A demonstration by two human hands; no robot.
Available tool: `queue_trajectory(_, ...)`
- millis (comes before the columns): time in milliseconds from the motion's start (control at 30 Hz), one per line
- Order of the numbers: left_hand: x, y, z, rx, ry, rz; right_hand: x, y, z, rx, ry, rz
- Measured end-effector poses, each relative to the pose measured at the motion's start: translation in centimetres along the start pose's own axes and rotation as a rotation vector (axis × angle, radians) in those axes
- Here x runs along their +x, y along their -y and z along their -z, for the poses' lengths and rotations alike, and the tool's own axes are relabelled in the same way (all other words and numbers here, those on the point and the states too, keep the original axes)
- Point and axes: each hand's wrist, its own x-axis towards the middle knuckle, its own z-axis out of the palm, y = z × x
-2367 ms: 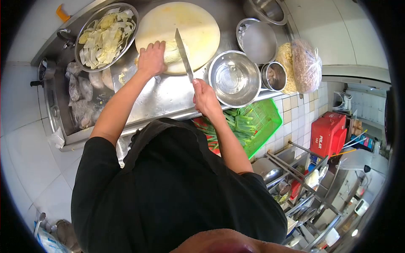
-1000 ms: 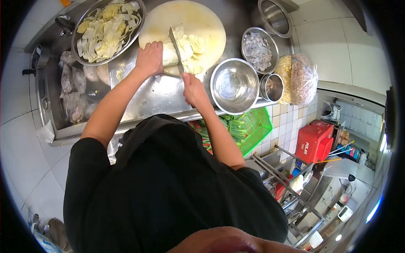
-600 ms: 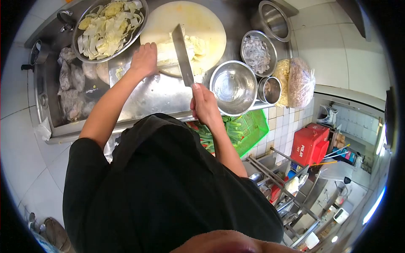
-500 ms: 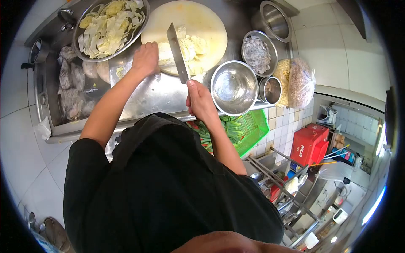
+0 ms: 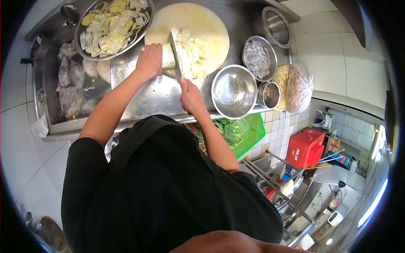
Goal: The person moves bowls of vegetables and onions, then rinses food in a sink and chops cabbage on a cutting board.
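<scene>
Knife (image 5: 174,52): raised half a second ago, now down through the cabbage (image 5: 168,55) on the round cutting board (image 5: 211,23). Right hand (image 5: 189,94) clenched on its handle. Left hand (image 5: 149,60) pressing the uncut end, fingers apparently curled. Cut pieces (image 5: 195,48) beside the blade; filled bowl (image 5: 113,21) beyond.

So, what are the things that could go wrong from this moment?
1. The left hand presses the cabbage right beside the knife held in the right hand; a slip could likely nick the fingers.
2. The cut pieces pile near the edge of the cutting board; some may fall onto the steel counter.
</scene>
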Motion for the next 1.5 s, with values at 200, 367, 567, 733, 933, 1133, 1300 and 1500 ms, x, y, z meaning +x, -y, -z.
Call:
queue_trajectory(200, 0.6, -0.2, -0.3, -0.044, 0.012, 0.018, -4.7, 0.0, 3.6, 0.077, 0.089, -0.12)
queue_trajectory(367, -0.7, 2.9, -0.2, -0.263, -0.064, -0.061, -6.1, 4.6, 4.5, 0.126, 0.023, -0.001)
queue_trajectory(567, -1.3, 2.9, -0.2, -0.24, 0.012, -0.059, -6.3, 5.6, 2.7, 0.127, 0.062, -0.052)
queue_trajectory(733, -1.7, 2.2, 0.4, -0.182, -0.012, -0.04, -6.3, 5.2, 1.9, 0.062, 0.056, -0.13)
queue_trajectory(933, -1.1, 3.3, -1.0, -0.182, -0.051, -0.103, 1.7, 2.1, -2.1, -0.064, -0.057, 0.087)
queue_trajectory(1133, -0.2, 3.3, -1.4, -0.303, -0.072, -0.054, -2.2, -0.6, -1.3, 0.048, 0.01, -0.076)
queue_trajectory(1300, -0.5, 3.8, -2.7, -0.533, -0.25, -0.067, -5.6, 1.2, 1.9, 0.115, 0.043, -0.119)
queue_trajectory(1500, -2.3, 6.0, -3.4, -0.873, -0.258, -0.166, -7.0, 5.0, 2.2, 0.134, 0.009, 0.022)
